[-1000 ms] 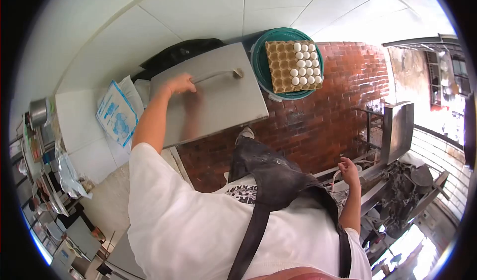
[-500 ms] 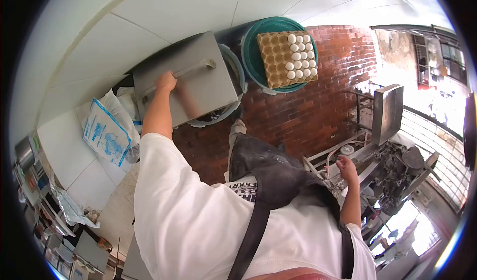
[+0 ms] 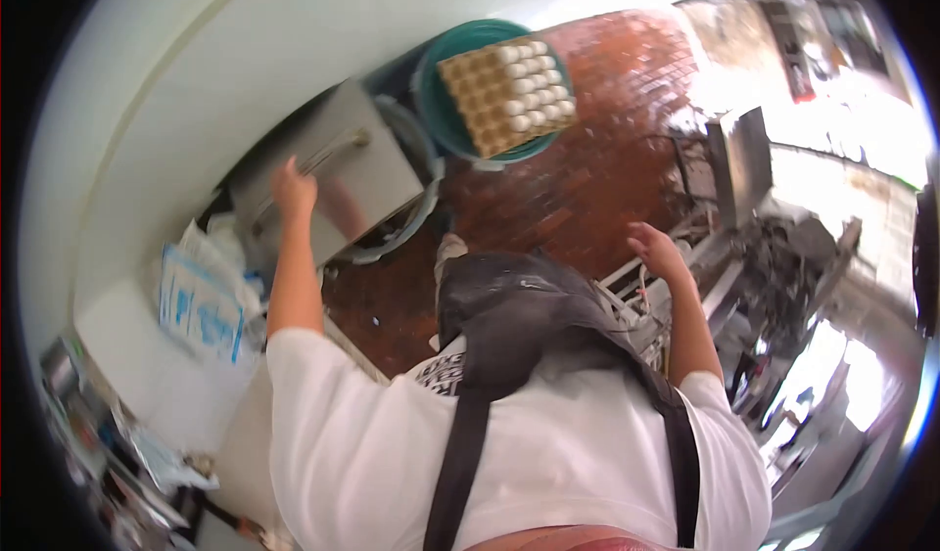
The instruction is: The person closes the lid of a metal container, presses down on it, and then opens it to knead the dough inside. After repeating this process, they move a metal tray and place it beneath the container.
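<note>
My left hand (image 3: 294,191) is closed around the long handle (image 3: 336,152) of a flat stainless steel lid (image 3: 377,174). This lid lies over a round tub, whose pale rim (image 3: 427,199) shows along its right side. My right hand (image 3: 658,250) hangs in the air with its fingers loosely apart and nothing in it, beside a metal frame. Just right of the lid, a cardboard egg tray (image 3: 472,89) rests on a green round lid (image 3: 434,111). White eggs (image 3: 537,81) fill its right part; the cups on the left are bare.
A white and blue plastic bag (image 3: 201,301) leans by the wall left of the steel lid. Wet red brick floor (image 3: 607,91) stretches ahead. At right stand a metal panel (image 3: 741,164) and dark, cluttered equipment (image 3: 783,257). Shelves with utensils line the far left.
The view has shifted, and the lid and egg tray now appear farther left. My left hand stays at the handle. My right hand has reached forward, its fingers loosening.
</note>
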The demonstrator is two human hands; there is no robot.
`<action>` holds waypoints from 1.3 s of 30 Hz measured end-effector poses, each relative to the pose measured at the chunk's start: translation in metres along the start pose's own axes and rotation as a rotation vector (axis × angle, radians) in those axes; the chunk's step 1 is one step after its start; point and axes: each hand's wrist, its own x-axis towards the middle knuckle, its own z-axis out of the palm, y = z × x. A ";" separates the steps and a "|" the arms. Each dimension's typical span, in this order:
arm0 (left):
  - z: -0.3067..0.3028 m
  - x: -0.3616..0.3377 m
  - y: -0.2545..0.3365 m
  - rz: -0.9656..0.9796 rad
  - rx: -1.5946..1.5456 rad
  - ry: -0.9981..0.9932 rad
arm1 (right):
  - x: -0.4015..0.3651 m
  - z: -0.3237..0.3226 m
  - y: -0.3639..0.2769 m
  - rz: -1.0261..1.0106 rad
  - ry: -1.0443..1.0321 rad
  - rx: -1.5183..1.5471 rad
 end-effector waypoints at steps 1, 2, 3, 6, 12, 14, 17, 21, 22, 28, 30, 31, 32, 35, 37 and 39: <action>0.003 -0.002 0.003 0.014 -0.018 -0.004 | 0.000 0.002 0.001 -0.006 0.042 -0.032; -0.015 -0.009 0.024 -0.045 -0.069 -0.089 | -0.002 0.000 0.000 -0.034 0.017 -0.007; -0.017 -0.008 0.037 -0.104 -0.002 -0.192 | -0.005 -0.001 0.004 -0.007 0.003 0.011; 0.010 -0.010 0.048 0.034 0.015 -0.105 | -0.016 -0.008 0.023 0.062 0.026 0.071; -0.015 -0.029 0.230 0.343 -0.386 0.188 | -0.038 -0.012 0.104 0.046 0.252 0.269; -0.014 -0.047 0.323 0.395 -0.613 0.064 | -0.043 -0.010 0.137 0.023 0.379 0.342; -0.009 -0.099 0.470 0.578 -0.759 -0.199 | -0.055 -0.023 0.184 0.033 0.452 0.463; 0.018 -0.181 0.641 0.871 -0.764 -0.637 | -0.053 -0.050 0.265 0.015 0.532 0.638; 0.029 -0.199 0.677 0.889 -0.786 -0.720 | -0.049 -0.059 0.288 0.015 0.550 0.665; 0.091 -0.265 0.843 0.919 -0.682 -0.952 | -0.043 -0.138 0.410 0.040 0.567 0.863; 0.095 -0.280 0.897 0.955 -0.626 -1.003 | -0.049 -0.163 0.440 0.044 0.608 0.890; 0.097 -0.285 0.922 0.987 -0.598 -1.021 | -0.045 -0.169 0.460 0.057 0.629 0.943; 0.101 -0.287 0.946 1.017 -0.567 -1.042 | -0.046 -0.180 0.475 0.072 0.665 0.968; 0.124 -0.292 1.029 1.111 -0.491 -1.053 | -0.048 -0.206 0.518 0.146 0.769 1.067; 0.150 -0.293 1.090 1.144 -0.431 -1.072 | -0.040 -0.212 0.543 0.203 0.849 1.165; 0.221 -0.284 1.150 1.260 -0.372 -0.999 | -0.027 -0.212 0.565 0.286 0.900 1.251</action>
